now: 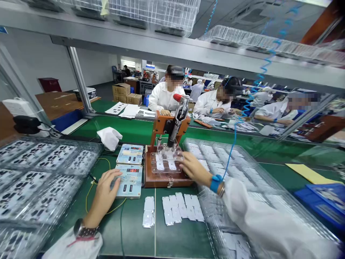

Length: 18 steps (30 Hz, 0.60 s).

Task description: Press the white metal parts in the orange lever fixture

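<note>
My left hand point(106, 189) is open, its fingers stretched over the left edge of a light-blue box point(136, 181) with a red digital readout. A second such box point(129, 154) sits right behind it. My right hand point(195, 167) grips the right edge of a clear plastic fixture point(165, 170) with its fingertips; the thumb is hardly visible. Two white flat pieces point(171, 165) show inside the fixture. Above it stands a toggle press point(176, 124) with a red handle, mounted on a brown base point(169, 181). Several white flat pieces point(182, 208) lie in front, with a smaller group point(148, 212) to their left.
Clear trays of parts flank me, one at left point(94, 149) and one at right point(188, 144). A crumpled white tissue point(110, 138) lies behind the boxes. A blue coiled cord point(234, 140) hangs to my right wrist. Co-workers in white sit across the bench, below a metal shelf point(161, 39).
</note>
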Motion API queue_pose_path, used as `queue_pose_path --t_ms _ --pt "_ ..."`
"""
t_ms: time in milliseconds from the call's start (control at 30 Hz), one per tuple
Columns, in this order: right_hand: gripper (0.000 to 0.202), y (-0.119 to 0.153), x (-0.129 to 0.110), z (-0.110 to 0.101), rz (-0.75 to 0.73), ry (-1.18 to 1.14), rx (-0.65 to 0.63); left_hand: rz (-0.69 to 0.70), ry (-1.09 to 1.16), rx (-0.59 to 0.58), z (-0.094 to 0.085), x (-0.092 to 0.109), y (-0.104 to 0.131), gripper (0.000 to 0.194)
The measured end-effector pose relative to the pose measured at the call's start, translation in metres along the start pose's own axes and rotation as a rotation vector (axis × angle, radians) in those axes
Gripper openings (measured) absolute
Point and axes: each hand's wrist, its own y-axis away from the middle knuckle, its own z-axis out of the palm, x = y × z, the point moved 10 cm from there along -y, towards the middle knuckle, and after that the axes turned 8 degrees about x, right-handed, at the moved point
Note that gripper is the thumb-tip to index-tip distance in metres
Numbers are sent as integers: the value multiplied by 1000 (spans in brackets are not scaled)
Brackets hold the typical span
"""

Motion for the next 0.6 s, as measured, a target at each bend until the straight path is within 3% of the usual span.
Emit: queue_pose_path --t_ms 67,133,333,600 --pt "36 11 -19 30 -91 28 -217 4 2 8 -1 0 0 30" --pt "37 9 -24 44 -100 40 -346 9 6 11 -2 1 1 30" --pt "42 -17 -27 52 -94 -62 -413 12 1 -11 0 4 1 29" --pt "43 -26 -42 77 17 -42 -610 48 -23 15 -7 10 -2 29"
